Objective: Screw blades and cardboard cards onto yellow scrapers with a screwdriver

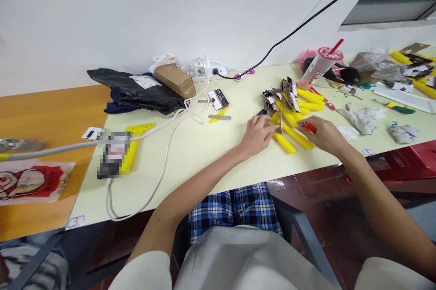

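My left hand (pixel 259 135) is at the near left side of a pile of yellow scrapers (pixel 288 129), its fingers bent and pinching one of them by its card end. Dark and white cardboard tags (pixel 289 92) cover the far ends of the pile. My right hand (pixel 323 135) closes around a small red-handled tool (pixel 307 127) just right of the pile; its tip is hidden or too small to make out. Left of centre lie a loose tag card (pixel 219 99), a grey blade strip (pixel 220 117) and a small yellow piece (pixel 222 112).
A white cable (pixel 166 154) loops across the table beside a yellow T-shaped scraper (pixel 131 154). A black bag (pixel 136 90), brown box (pixel 175 80) and power strip (pixel 200 70) line the wall. A tilted drink cup (pixel 320 67) and crumpled gloves (pixel 363 117) are on the right.
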Demonstrator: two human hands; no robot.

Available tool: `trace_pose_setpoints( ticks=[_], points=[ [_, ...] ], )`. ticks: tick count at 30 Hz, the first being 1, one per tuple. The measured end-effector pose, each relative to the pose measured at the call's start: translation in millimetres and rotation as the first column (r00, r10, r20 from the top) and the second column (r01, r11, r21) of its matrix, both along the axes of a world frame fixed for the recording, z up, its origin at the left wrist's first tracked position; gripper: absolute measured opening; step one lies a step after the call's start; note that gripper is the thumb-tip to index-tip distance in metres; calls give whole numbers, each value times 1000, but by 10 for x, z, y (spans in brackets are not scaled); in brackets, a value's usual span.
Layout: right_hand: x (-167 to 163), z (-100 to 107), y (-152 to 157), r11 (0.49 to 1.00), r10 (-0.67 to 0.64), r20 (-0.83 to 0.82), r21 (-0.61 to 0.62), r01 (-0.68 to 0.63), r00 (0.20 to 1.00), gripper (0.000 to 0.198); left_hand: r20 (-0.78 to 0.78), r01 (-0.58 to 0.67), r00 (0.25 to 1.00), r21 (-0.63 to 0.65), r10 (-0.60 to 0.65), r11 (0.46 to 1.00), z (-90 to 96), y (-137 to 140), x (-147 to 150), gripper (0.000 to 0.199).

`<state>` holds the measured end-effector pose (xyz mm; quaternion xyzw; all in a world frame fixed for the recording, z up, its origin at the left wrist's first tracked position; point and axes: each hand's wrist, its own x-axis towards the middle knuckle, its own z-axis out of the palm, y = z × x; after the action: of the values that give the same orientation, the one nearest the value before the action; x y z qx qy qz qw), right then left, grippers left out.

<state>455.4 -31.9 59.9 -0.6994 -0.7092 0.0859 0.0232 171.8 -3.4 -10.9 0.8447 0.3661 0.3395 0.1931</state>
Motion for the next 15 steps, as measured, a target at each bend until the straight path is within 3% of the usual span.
trace_pose_setpoints(
  ticks=[4,7,9,15],
  points=[
    [-21,48,249,987,-150,74,60,146,986,50,166,-146,972,-139,168,979,112,530,162,37],
    [-43,50,404,981,-191,87,-4,192,978,49,165,-261,934,-292,317,920,168,1002,328,38],
    [-42,59,473,979,-188,77,-63,193,979,46,147,-265,927,-391,344,881,168,1246,411,40],
    [87,96,586,963,-208,28,-169,210,978,40,192,-286,896,-442,401,850,97,1505,459,16]
  ],
)
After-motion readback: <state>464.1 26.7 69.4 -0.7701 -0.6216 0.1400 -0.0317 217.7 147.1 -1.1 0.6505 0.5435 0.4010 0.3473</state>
